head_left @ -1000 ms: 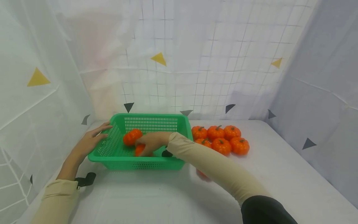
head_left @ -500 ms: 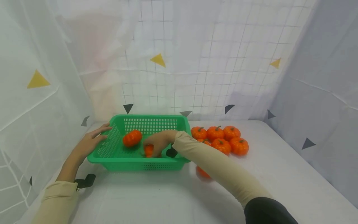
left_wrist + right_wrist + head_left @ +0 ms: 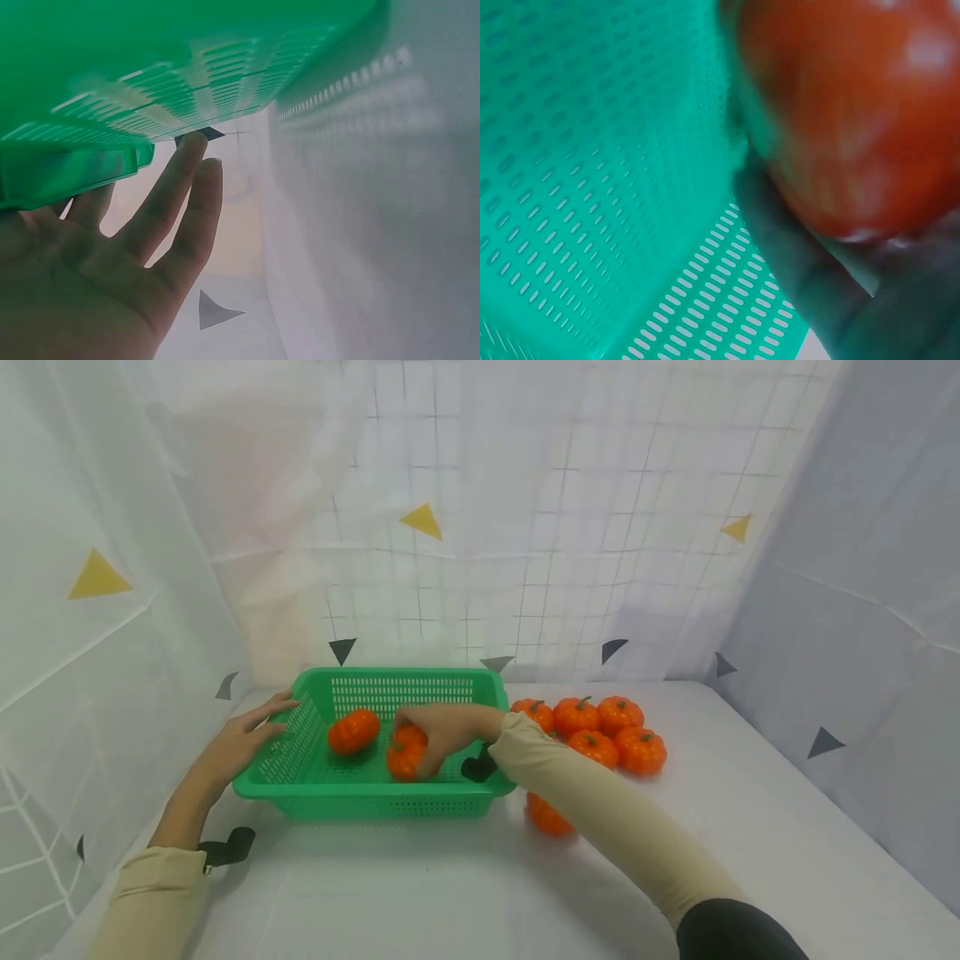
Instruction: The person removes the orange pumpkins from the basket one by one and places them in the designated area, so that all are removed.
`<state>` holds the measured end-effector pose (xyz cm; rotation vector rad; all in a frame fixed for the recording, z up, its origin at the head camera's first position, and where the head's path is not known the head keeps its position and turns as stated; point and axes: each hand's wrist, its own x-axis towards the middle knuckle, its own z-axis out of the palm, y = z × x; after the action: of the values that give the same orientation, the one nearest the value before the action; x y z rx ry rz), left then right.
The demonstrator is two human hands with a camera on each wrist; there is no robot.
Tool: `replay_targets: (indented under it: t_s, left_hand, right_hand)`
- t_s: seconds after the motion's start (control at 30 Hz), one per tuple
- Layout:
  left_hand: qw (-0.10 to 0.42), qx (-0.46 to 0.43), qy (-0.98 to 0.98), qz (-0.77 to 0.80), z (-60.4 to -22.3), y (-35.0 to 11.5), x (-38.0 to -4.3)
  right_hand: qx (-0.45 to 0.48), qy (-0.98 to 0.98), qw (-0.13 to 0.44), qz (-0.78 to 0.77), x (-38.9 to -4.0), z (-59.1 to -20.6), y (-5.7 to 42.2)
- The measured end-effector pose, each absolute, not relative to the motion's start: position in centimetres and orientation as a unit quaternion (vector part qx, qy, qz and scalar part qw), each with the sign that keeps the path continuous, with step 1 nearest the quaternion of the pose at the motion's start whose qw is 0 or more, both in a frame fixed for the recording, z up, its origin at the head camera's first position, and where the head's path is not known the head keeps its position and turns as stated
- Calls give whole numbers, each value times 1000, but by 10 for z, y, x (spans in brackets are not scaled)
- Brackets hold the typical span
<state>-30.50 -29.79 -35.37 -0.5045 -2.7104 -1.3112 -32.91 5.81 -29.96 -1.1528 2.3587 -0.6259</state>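
A green plastic basket point(image 3: 337, 791) with slotted walls stands on the white table. Inside it, my right hand point(image 3: 452, 724) grips a small orange pumpkin point(image 3: 405, 758), fingers and thumb round its sides; the right wrist view shows this pumpkin close up and blurred, with the slotted wall behind. Another orange pumpkin point(image 3: 354, 732) lies on its side left of it in the basket. My left hand point(image 3: 238, 745) is at the basket's left rim. In the left wrist view its fingers point(image 3: 196, 206) extend nearly straight along the outside of the wall; part of that hand is hidden behind the rim.
Right of the basket, several orange pumpkins point(image 3: 642, 752) sit in a cluster on the table. One more pumpkin point(image 3: 549, 815) lies nearer, partly hidden by the right sleeve point(image 3: 600, 814). White sheeting point(image 3: 480, 568) encloses the table at the back and sides.
My right hand has moved right inside the basket with the pumpkin, away from the other one, and more of the held pumpkin now shows. The left hand stays at the rim.
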Motion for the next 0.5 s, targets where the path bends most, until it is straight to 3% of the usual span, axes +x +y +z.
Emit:
replay_targets:
  t_s: [0.5]
  left_hand:
    - [51,-169,-889,-422,-352,-298,-303]
  right_hand:
    - [-388,866,103,-298,-311,-281,82]
